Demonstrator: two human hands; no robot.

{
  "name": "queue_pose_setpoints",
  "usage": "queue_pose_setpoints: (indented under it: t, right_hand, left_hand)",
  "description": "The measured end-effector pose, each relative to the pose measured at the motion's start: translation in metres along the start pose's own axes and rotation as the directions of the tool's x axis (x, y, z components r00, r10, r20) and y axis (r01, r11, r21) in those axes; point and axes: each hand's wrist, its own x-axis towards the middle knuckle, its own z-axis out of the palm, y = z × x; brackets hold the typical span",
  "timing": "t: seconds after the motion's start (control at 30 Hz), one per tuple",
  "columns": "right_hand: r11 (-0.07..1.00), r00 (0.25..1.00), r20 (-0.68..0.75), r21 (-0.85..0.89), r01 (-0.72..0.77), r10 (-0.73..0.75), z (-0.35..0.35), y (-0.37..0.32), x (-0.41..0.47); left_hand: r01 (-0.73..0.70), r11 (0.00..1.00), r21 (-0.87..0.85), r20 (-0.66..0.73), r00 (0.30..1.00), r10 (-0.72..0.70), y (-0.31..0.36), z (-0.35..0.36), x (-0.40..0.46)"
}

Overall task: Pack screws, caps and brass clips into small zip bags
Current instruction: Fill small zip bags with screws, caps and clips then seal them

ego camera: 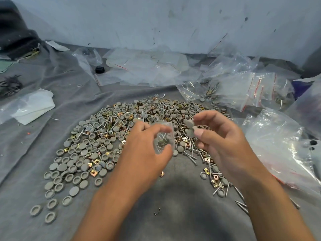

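Note:
A wide heap (pixel 121 129) of grey round caps, silver screws and square brass clips lies on a grey cloth. My left hand (pixel 144 153) holds a small clear zip bag (pixel 165 138) above the heap's near edge; screws, a clip and a cap show through its plastic. Just right of the bag's mouth, my right hand (pixel 224 136) pinches several grey caps (pixel 190 127) between thumb and fingers. Loose screws (pixel 191 154) lie under both hands.
Filled and empty zip bags (pixel 248 91) pile up at the right and back. A large clear bag (pixel 278 145) lies beside my right wrist. A white bag (pixel 33 106) rests at the left, a black cap (pixel 99 69) at the back, a wall behind.

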Motion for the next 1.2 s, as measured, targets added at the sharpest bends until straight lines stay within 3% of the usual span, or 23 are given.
queue_pose_setpoints:
  t: [0.07,0.13,0.23,0.3,0.4,0.5,0.6,0.7,0.8,1.2]
  right_hand:
    - [0.997,0.995,0.066,-0.032,0.075,-0.073,0.014,-0.003,-0.004]
    - [0.968,0.989,0.054,-0.205,0.146,-0.138,0.025,-0.002,-0.007]
    - [0.77,0.949,0.078,-0.566,0.295,-0.305,0.033,0.003,-0.008]
    - [0.641,0.929,0.129,-0.69,0.336,-0.348,0.035,0.005,-0.008]
    - [0.58,0.92,0.15,-0.736,0.349,-0.363,0.034,0.006,-0.01]
    - [0.666,0.925,0.046,-0.68,0.306,-0.377,0.024,0.005,-0.007]
    - [0.665,0.954,-0.125,-0.741,0.093,-0.272,0.001,0.012,0.0]
    - [0.465,0.987,-0.156,-0.872,-0.155,0.035,-0.013,0.031,0.006]
    - [0.337,0.984,-0.084,-0.932,-0.134,0.16,-0.006,0.048,0.008]
    - [0.326,0.993,0.022,-0.945,-0.018,0.119,0.007,0.062,0.018]
  left_hand:
    - [-0.017,1.0,-0.017,0.015,1.0,0.018,0.003,0.002,0.0]
    - [-0.037,0.999,-0.037,0.03,0.999,0.039,0.006,0.003,-0.001]
    - [-0.065,0.997,-0.042,0.023,0.998,0.066,0.008,0.004,-0.002]
    - [-0.076,0.997,-0.012,0.022,0.997,0.076,0.007,0.006,-0.002]
    - [-0.079,0.997,-0.01,0.028,0.996,0.079,0.006,0.007,-0.002]
    - [-0.07,0.996,-0.051,0.0,0.998,0.07,0.005,0.005,-0.001]
    - [-0.052,0.998,-0.035,-0.064,0.997,0.05,0.004,0.0,0.0]
    - [-0.045,0.997,-0.056,-0.154,0.987,0.036,0.004,-0.006,0.001]
    - [-0.063,0.997,-0.046,-0.237,0.97,0.05,0.004,-0.01,0.002]
    - [-0.072,0.997,-0.002,-0.193,0.979,0.07,0.001,-0.009,0.002]
